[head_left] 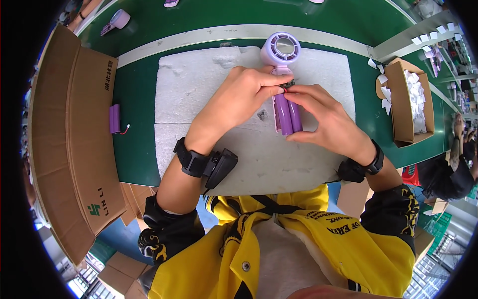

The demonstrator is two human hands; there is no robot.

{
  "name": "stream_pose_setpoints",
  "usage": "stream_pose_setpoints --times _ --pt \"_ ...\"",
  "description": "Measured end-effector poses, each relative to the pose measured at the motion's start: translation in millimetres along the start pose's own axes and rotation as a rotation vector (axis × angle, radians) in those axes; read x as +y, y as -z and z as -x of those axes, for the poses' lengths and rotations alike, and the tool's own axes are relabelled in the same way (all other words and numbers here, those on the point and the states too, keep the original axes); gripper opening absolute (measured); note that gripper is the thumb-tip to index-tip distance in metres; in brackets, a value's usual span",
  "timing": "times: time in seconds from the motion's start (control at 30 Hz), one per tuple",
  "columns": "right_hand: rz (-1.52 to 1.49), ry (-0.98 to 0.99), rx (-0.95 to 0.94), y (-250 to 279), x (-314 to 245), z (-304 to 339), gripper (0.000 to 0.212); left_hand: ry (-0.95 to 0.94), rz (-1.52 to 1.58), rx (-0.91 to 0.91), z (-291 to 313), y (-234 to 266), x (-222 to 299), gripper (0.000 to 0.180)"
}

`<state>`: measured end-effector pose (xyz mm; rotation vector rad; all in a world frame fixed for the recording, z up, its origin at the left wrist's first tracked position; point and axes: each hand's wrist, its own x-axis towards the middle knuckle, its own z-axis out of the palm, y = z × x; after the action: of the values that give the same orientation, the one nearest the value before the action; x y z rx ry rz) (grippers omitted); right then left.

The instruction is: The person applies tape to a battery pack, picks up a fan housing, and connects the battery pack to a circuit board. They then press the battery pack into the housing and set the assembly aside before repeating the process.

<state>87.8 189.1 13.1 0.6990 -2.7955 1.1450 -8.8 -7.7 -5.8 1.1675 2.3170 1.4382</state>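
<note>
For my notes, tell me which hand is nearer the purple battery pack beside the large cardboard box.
Left. The left hand is right of the purple battery pack, over the foam sheet; the right hand is farther right, touching two purple cells.

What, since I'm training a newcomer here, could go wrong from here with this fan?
The left hand and right hand crowd their fingertips around what looks like a red wire, so it might get tugged or pinched. The purple batteries lie uncovered along the handle of the fan; they could slip if the right hand loosens.
</note>
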Motion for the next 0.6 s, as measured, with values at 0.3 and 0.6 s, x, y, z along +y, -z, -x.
stream_pose_setpoints --times 0.3,0.6 --pt "0.097 0.03 0.066 -3.0 0.5 4.1 0.059 -0.063 -0.029 -0.036 -0.9 3.3 -1.7 0.03" --pt "0.2 0.045 0.117 -9.3 -3.0 4.6 0.049 -0.03 -0.018 -0.041 -1.6 4.4 -2.1 0.03"
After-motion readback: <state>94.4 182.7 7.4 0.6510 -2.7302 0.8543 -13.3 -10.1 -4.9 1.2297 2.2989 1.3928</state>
